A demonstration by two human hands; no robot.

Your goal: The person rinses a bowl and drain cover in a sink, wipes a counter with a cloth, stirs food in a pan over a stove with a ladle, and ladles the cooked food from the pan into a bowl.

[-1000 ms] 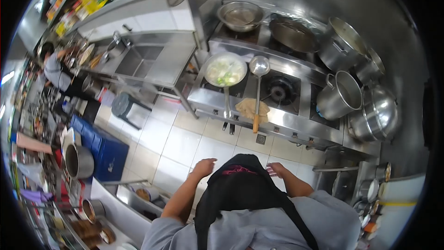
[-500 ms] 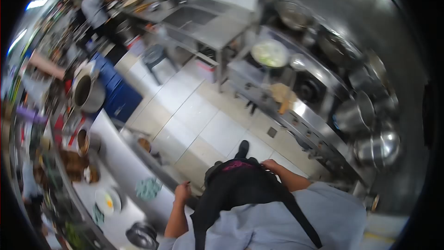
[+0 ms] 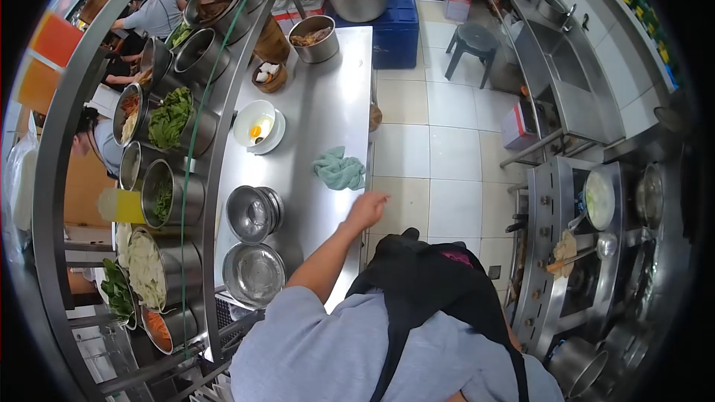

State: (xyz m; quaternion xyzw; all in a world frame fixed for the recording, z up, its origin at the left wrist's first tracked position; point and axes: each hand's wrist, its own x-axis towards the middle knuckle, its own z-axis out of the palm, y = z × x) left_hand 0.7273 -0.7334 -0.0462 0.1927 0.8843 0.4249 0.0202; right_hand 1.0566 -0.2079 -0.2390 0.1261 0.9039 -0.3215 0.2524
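My left hand (image 3: 365, 211) is held out beside the front edge of the steel table (image 3: 298, 130), empty, its fingers loosely bent and apart. Closest to it lies a crumpled green cloth (image 3: 339, 169) on the tabletop. Farther left on the table are a white bowl with a raw egg in it (image 3: 255, 125), set on a white plate (image 3: 277, 134), a stack of metal bowls (image 3: 251, 214) and another metal bowl (image 3: 254, 275). My right hand is hidden behind my body and the black apron (image 3: 439, 290); only bits of the arm show.
A shelf on the left holds several metal pots, including one of leafy greens (image 3: 171, 119) and one of sliced white vegetable (image 3: 147, 268). A stove (image 3: 551, 223) with a pan (image 3: 599, 199) and ladle (image 3: 606, 246) stands right. A stool (image 3: 474, 41) is ahead; people (image 3: 153, 15) work beyond the shelf.
My view has turned left, toward the steel table and shelf. My left hand has come up near the green cloth; my right hand has gone out of sight.
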